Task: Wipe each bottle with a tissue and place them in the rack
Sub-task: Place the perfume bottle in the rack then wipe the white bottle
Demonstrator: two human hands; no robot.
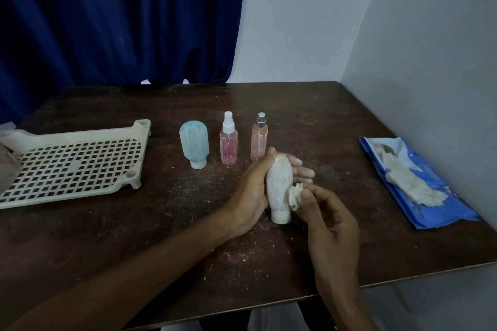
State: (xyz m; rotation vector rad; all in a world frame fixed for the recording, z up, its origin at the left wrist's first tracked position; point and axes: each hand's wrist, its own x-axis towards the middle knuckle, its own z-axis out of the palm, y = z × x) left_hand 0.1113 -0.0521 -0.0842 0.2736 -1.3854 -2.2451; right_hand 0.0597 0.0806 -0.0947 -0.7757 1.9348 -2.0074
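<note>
Presently, well to the left of the fingers, the rack [72, 166] is seen with no bottle on it, so every bottle is judged yet to be placed. Just beyond the left hand [252, 191], three bottles are stood in a row on the surface [107, 236]: a pale blue bottle [194, 144] on its cap, a white-capped spray bottle [229, 146] and a silver-capped spray bottle [259, 142], the last almost touched by the thumb. These narrow spray bottles could be toppled if the wrist is swung during wiping.

The white bottle [278, 185] is held cap-down and tilted, with the left fingers [304, 172] curled round its upper body. Should that hold be loosened while pressure is applied from the right, the bottle could be twisted out and dropped.

A crumpled tissue [295, 195] is pinched between the thumb and fingertips of the right hand [330, 220] and pressed to the bottle's lower side. Being a small wad, it could be shredded, and more crumbs added to those scattered on the surface. Well to the right of the fingers, the tissue pack [414, 183] is lying open.
</note>
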